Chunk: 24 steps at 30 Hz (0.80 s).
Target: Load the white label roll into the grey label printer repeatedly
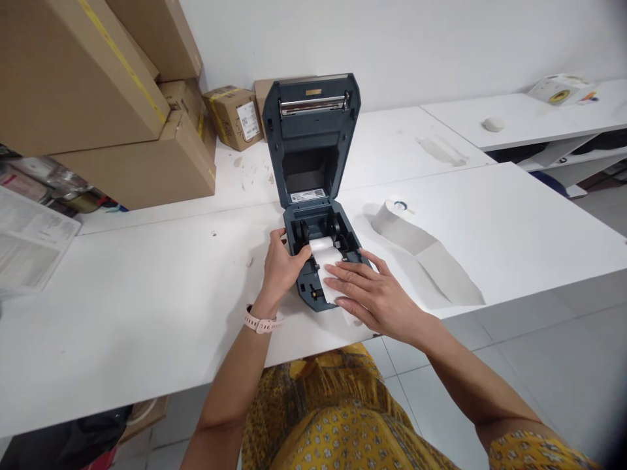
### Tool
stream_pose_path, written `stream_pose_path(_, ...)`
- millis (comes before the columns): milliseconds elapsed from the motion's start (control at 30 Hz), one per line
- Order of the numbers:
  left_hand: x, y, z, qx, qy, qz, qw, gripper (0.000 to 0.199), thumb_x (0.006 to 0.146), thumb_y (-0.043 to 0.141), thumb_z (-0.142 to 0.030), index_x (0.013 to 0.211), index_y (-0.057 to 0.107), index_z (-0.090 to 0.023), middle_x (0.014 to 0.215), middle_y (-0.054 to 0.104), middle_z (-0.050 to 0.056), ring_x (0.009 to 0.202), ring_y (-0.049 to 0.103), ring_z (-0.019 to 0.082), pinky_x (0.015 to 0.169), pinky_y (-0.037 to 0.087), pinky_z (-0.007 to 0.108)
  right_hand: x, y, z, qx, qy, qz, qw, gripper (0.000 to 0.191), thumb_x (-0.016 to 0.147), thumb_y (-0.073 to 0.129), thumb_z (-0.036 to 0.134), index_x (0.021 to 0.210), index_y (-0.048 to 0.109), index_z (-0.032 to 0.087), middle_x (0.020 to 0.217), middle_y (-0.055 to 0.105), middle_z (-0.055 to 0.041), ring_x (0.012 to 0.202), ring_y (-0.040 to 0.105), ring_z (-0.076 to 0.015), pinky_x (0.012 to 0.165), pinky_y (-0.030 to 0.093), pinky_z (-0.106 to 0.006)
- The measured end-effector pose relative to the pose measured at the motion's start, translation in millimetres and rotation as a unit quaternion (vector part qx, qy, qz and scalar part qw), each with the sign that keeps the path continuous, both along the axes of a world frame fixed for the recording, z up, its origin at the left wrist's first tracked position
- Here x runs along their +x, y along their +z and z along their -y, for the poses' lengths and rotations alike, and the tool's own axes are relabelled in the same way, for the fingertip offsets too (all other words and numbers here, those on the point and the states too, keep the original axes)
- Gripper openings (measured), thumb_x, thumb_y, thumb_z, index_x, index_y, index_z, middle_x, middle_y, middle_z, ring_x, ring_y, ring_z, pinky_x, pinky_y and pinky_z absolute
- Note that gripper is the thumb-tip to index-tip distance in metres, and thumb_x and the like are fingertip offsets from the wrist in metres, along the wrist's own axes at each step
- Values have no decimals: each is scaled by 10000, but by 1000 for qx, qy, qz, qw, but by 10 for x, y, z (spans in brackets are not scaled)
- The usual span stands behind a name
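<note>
A dark grey label printer (pixel 318 85) stands on the white table with its lid tipped up and back. Inside it, white label paper (pixel 323 245) runs from between two black holders towards the front edge. My left hand (pixel 284 264) grips the printer's left side, the thumb over the rim near the paper and the other fingers on the outside. Across the front part of the paper lies my right hand (pixel 365 290), fingers stretched out and flat, one fingertip at the printer's right edge. A long curled strip of paper (pixel 431 254) rests on the table to the right.
Several cardboard boxes (pixel 142 163) are stacked at the back left. A smaller box (pixel 235 117) with a white label stands behind the printer. A blue-rimmed ring (pixel 400 205) sits by the strip. At the far right is a shelf unit (pixel 548 156).
</note>
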<state>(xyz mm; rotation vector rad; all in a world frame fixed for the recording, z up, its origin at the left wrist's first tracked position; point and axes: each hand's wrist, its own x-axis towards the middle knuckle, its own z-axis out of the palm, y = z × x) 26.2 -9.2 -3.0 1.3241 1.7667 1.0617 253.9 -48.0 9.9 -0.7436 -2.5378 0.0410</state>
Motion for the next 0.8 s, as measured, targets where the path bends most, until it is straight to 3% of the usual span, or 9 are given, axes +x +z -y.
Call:
stream_pose_path(167,-19,-27,-17,2,-1,4,1000,543,820,719,-373,1268,464,-201,1330,645,152,1173,668,301,970,539,465,-25,-61,76,-2,-7,-14,1000,394,1066,537,309,1446,574,213,1480,647,-71,1335,635,-253,1211,369,-550)
stream_pose_path(300,-16,-12,15,17,1,-35,999,579,855,700,-411,1340,473,-191,1410,619,182,1291,619,339,1016,535,514,22,-75,111,-26,0,-16,1000,441,1063,540,381,1480,542,236,1514,616,-81,1377,609,-278,1228,343,-601)
stream_pose_path(367,35,20,124,88,14,-107,990,603,880,678,-397,1402,467,-180,1530,533,206,1424,516,363,1117,471,564,95,-6,62,-53,15,-36,998,425,1058,542,404,1457,563,259,1498,635,-70,1359,627,-277,1238,338,-609)
stream_pose_path(433,125,46,320,204,-6,-184,961,589,924,634,-369,1456,456,-188,1627,443,189,1531,398,340,1224,368,568,183,144,-86,-76,10,-101,992,384,1056,542,403,1421,598,297,1464,666,-52,1333,650,-263,1236,371,-578)
stream_pose_path(500,232,44,573,284,-96,-227,927,495,996,544,-340,1469,470,-210,1594,512,147,1523,430,280,1256,344,520,237,370,-359,-68,-30,-195,978,364,1061,517,407,1396,622,309,1449,677,-58,1344,641,-258,1211,425,-539)
stream_pose_path(600,356,-28,921,306,-225,-276,883,538,1004,541,-391,1489,461,-171,1508,609,153,1455,524,282,1275,307,523,153,771,-973,-65,-100,-276,954,485,1075,394,552,1429,594,288,1530,601,-70,1456,533,-271,1225,420,-521)
stream_pose_path(700,393,-136,1096,313,-248,-316,861,661,964,613,-491,1489,464,-118,1498,612,191,1453,527,330,1272,303,556,-111,1092,-1665,-146,-96,-309,935,675,1016,311,743,1507,497,318,1644,471,-37,1545,412,-256,1280,348,-468)
stream_pose_path(800,392,-231,1120,317,-233,-351,850,562,989,600,-360,1500,472,-162,1506,615,161,1450,538,301,1252,355,547,-363,1230,-2142,-193,-36,-330,924,790,951,237,847,1429,549,302,1554,560,-30,1498,471,-280,1241,374,-538)
